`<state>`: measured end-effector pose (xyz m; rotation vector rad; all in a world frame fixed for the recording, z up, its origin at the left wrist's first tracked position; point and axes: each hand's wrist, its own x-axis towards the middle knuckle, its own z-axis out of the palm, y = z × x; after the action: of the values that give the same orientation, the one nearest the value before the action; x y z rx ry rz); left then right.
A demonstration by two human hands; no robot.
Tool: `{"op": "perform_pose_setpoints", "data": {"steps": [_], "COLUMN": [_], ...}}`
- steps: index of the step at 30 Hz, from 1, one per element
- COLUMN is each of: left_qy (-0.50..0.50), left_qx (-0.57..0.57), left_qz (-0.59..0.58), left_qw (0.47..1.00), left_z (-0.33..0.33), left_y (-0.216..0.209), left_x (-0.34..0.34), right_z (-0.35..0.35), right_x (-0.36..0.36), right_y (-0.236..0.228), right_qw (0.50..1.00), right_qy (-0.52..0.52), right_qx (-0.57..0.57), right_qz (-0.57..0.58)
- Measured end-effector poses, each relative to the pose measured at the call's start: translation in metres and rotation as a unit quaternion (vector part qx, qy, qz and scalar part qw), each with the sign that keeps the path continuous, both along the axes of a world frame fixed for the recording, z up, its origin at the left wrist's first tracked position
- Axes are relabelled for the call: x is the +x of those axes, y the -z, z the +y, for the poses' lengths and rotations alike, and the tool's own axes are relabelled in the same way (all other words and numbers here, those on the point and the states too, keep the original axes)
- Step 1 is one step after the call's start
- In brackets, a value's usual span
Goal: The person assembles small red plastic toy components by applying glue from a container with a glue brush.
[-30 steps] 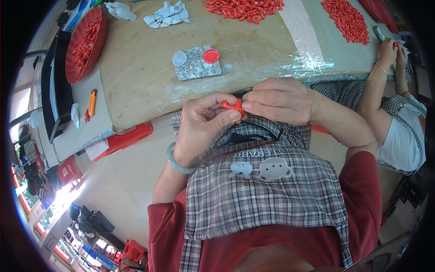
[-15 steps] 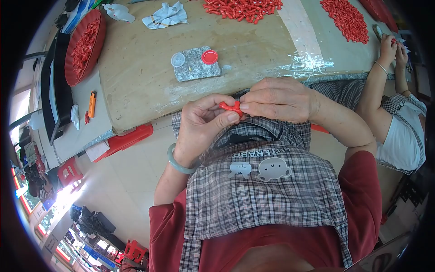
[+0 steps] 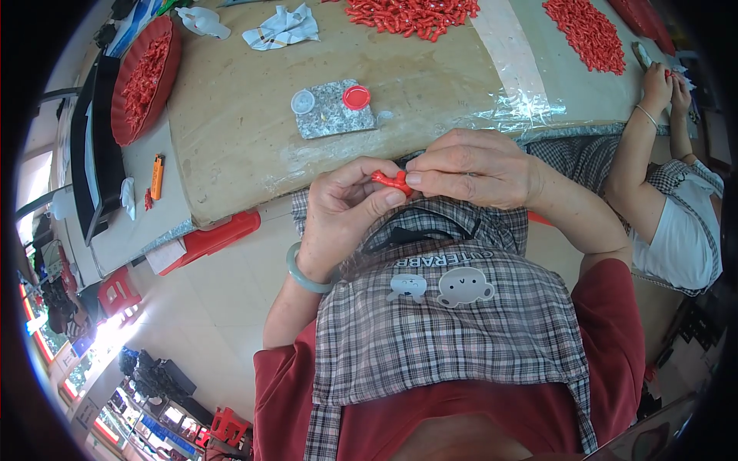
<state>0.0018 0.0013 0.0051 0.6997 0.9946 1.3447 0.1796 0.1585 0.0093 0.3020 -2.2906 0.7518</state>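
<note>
A small glossy red figure-like piece is held between my two hands, just off the table's near edge. My left hand pinches its left part between thumb and fingers. The fingertips of my right hand press together at its right end and hide part of it. Whether a small tool is also in the right fingers cannot be made out. Beyond the hands lies a speckled grey stone slab, bearing a clear round cap and a small round dish of red paint.
A heap of similar red pieces lies at the far edge, another pile to its right. At left are a red tray of pieces, an orange lighter and crumpled tissue. A co-worker's hands work at far right.
My hands stay nearly in place around the red piece, with only a very slight shift of the fingers. At far right the co-worker's hands have moved a little.
</note>
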Motion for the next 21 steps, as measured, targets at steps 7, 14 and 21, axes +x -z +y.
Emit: {"op": "perform_pose_setpoints", "data": {"steps": [7,14,21], "left_qy": [-0.009,-0.011,-0.018], "left_qx": [0.003,-0.003,-0.004], "left_qz": [-0.04,-0.051,-0.041], "left_qw": [0.999,0.999,0.999], "left_z": [0.0022,0.0032,0.0042], "left_y": [0.0016,0.0081,0.0062], "left_x": [0.0007,-0.0009,0.0003], "right_z": [-0.0031,-0.0017,-0.0034], "right_x": [-0.0054,-0.0084,-0.0075], "right_y": [0.0003,-0.0019,-0.0012], "right_qw": [0.999,0.999,0.998], "right_qy": [0.037,0.031,0.053], "right_qx": [-0.033,-0.025,-0.045], "right_qz": [0.018,0.02,0.012]}}
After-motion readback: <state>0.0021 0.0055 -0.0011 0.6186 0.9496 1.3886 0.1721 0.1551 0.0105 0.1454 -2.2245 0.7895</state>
